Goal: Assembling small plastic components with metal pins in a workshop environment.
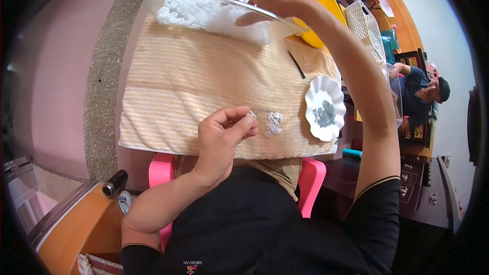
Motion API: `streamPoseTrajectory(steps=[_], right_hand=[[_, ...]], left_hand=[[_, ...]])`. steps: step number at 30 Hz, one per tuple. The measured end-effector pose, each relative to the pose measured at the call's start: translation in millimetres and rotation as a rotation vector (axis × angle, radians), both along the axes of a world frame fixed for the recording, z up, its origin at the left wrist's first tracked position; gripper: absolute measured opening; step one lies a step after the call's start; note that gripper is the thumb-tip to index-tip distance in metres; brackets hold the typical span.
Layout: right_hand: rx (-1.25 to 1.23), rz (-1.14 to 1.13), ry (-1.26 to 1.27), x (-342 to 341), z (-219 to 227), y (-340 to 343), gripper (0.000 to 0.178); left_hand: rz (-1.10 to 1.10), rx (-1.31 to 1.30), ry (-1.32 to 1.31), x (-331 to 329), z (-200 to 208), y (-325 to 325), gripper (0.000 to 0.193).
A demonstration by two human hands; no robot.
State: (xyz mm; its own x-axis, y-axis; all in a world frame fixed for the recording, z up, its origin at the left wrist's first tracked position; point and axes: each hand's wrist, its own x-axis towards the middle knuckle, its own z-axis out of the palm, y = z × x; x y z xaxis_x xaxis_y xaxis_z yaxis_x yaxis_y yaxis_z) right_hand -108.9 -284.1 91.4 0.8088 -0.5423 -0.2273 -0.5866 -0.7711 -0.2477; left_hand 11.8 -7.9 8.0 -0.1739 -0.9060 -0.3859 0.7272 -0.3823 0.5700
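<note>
My left hand [222, 135] is closed in a pinch above the towel's near part, thumb and forefinger on a small white plastic piece [251, 115]. Just right of it, a little group of similar white plastic pieces [273, 124] lies on the striped towel [178, 81]. At the far side my right hand [267, 2] reaches over the rim of a clear plastic bin [224, 0] filled with many white plastic pieces [186, 7]. Its thumb and fingers are apart, partly seen through the bin's wall. Small dark grey parts [324, 114] lie in a white scalloped dish [318, 89] at the right.
A thin black stick [296, 64] lies on the towel near the dish. Behind the right forearm stand a yellow basin [321, 0] and a white perforated basket [362, 25]. Another person [420, 91] sits at the right. Pink chair arms [311, 183] flank my lap.
</note>
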Motion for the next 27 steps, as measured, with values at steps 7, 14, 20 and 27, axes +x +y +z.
streamPoseTrajectory(steps=[7, 14, 20, 27], right_hand=[[0.250, -0.033, 0.116, 18.1, -17.7, -10.9, 0.055], [0.606, -0.393, 0.115, 21.9, -6.8, 3.0, 0.039], [0.237, 0.417, -0.033, 10.3, -13.5, -14.7, 0.035], [0.852, -0.419, -0.210, 29.7, 4.0, 15.0, 0.038]], left_hand=[[-0.012, 0.013, 0.005, 2.3, 2.3, -1.2, 0.017], [-0.010, -0.002, 0.019, 4.8, 3.7, -0.5, 0.017], [-0.005, -0.011, 0.022, 3.0, 3.0, -1.1, 0.018], [0.004, -0.019, 0.033, 4.7, 2.2, -1.5, 0.018]])
